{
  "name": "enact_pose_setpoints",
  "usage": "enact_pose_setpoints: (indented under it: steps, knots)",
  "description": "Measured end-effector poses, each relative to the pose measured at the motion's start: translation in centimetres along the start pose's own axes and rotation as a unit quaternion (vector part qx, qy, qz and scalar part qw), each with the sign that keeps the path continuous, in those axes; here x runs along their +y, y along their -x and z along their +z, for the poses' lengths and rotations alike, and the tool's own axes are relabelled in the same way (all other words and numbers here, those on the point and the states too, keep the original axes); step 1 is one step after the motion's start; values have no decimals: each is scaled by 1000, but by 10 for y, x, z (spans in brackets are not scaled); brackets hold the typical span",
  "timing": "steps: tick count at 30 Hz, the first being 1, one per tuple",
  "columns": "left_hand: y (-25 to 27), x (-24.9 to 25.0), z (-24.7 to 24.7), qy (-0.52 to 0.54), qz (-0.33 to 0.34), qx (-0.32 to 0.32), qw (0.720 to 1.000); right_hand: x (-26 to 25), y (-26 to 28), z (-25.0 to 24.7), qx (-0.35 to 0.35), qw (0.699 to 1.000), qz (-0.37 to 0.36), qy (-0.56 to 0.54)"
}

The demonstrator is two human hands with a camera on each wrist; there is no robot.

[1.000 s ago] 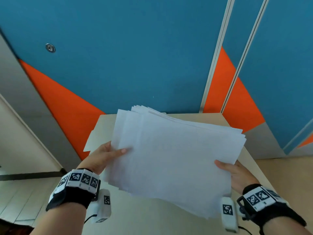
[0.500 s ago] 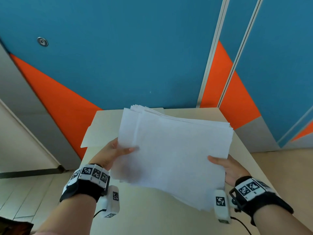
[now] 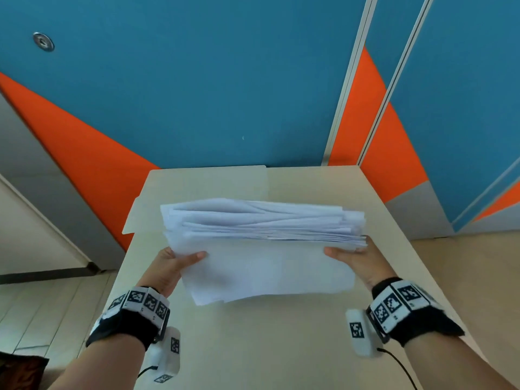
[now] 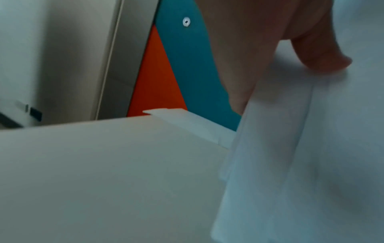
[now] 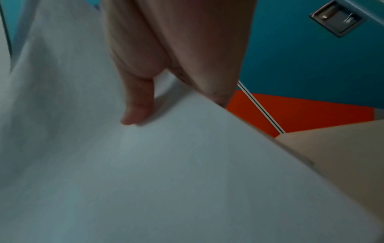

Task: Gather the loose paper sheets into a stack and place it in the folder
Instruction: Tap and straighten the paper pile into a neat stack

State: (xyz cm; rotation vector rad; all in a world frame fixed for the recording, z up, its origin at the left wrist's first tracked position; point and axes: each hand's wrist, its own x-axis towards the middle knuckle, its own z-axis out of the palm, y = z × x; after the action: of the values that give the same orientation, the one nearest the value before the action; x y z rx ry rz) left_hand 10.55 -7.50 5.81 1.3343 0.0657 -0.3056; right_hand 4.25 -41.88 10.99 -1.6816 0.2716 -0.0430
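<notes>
1. The left hand grips the paper stack at its left edge, thumb on top.
2. The right hand grips its right edge.
3. The stack stands on the table, with the manila folder behind it.

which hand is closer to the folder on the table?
Left. The left hand grips the paper stack just in front of the folder; the right hand grips the stack's opposite side.

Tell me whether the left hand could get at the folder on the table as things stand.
Probably not yet. The left hand grips the paper stack together with the right hand, and the stack hangs between the hands and the folder. The folder itself lies uncovered.
</notes>
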Motion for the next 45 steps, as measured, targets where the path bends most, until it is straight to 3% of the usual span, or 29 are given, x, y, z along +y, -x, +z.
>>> enact_pose_setpoints:
  steps: [2,6,10,14,17,19,23,26,30,32,36,45]
  knots:
    - [0,-4,0,29,7,20,999,6,1,3,4,1000,8,-1]
    - [0,17,-4,41,68,-14,997,5,-2,3,36,998,-28,-36]
    - [-8,25,-7,19,92,-23,995,5,0,10,14,998,-29,-55]
    - [-9,30,-10,-15,82,-75,994,11,-5,7,-9,998,-16,-67]
    - [-12,18,-12,-72,31,-101,992,30,-6,9,-48,997,47,-41]
    - [-17,6,-8,-103,1,-90,991,40,-6,15,-42,996,71,-17]
    - [-21,2,-2,-86,16,-33,996,47,-10,20,-2,998,63,-26]
    - [-19,11,-4,-87,33,-49,994,39,-11,15,9,997,58,-46]
    - [-21,8,-11,-151,-3,-76,986,44,-8,8,-60,994,79,-48]
    - [-22,5,-2,-192,-2,-84,978,45,-6,13,-58,994,83,-30]
    - [-21,8,17,-144,26,-16,989,39,-6,25,10,996,72,-43]
    - [-11,33,17,-57,91,135,985,23,-4,18,-42,997,50,-51]
